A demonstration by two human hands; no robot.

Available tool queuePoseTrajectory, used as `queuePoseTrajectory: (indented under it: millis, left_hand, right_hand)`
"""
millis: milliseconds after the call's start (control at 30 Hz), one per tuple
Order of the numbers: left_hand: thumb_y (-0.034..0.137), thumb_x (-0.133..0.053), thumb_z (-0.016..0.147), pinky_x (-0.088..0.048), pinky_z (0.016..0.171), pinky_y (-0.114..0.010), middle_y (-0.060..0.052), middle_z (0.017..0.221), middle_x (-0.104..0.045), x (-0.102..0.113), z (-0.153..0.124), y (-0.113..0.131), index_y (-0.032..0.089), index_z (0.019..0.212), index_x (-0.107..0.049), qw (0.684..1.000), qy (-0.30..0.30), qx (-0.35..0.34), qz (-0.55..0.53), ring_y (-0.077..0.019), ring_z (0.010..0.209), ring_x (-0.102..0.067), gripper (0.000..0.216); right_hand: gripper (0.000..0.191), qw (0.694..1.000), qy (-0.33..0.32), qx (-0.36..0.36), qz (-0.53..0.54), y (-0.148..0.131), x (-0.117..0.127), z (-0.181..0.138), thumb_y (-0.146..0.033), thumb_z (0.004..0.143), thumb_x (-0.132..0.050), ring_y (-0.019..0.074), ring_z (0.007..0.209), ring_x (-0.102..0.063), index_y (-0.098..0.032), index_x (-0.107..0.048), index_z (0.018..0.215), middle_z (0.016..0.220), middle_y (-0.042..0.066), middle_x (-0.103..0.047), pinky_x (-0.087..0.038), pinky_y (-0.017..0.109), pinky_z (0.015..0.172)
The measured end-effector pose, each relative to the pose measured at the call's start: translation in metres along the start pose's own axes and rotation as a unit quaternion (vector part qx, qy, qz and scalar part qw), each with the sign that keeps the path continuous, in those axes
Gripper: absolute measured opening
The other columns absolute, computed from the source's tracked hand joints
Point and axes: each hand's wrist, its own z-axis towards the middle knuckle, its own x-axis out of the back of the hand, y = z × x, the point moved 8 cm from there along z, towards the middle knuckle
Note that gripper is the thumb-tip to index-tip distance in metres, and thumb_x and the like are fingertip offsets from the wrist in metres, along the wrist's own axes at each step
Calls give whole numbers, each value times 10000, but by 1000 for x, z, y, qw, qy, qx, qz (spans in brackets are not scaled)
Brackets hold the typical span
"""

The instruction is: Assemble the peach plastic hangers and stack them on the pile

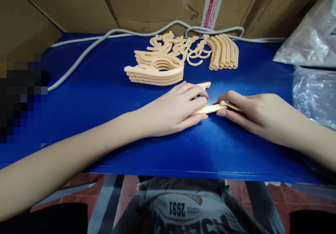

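My left hand (181,108) lies over a cream plastic hanger body (214,108), its fingers wrapped round it, so much of the piece is hidden. One end of the body sticks out past the fingertips toward the right. There my right hand (252,110) pinches a slim cream hanger arm (235,107) against that end, thumb below and forefinger above. The two pieces touch; whether they are locked together I cannot tell. Just beyond my left hand sits a stack of similar hanger bodies (157,73).
Behind the stack lies a heap of cream hooks (195,50), with a row of curved hanger arms (224,52) to their right. A white cable (91,54) runs along the back of the blue table (168,153), before cardboard boxes (157,6). Clear plastic bags (313,90) lie at right.
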Motion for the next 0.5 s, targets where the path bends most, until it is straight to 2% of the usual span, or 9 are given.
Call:
queuePoseTrajectory:
  millis: [267, 500]
  left_hand:
    - [327, -451, 1080, -342, 1205, -572, -170, 1420, -590, -2, 0, 0, 157, 1076, -628, 999, -13, 12, 29, -338, 1384, -493, 245]
    - [355, -420, 1091, -370, 1188, -527, -168, 1414, -594, -2, -1, 1, 155, 1054, -628, 998, -13, 5, 56, -336, 1365, -511, 291]
  right_hand:
    - [464, 1000, -5, -8, 0, 0, 0, 0, -589, 1050, -274, 239, 568, -638, -227, -564, 1042, 721, 68, -684, -343, 318, 541]
    - [482, 1000, -2, -1, -6, -1, 1, -1, -597, 1054, -253, 245, 582, -652, -232, -568, 1060, 747, 74, -704, -342, 320, 536]
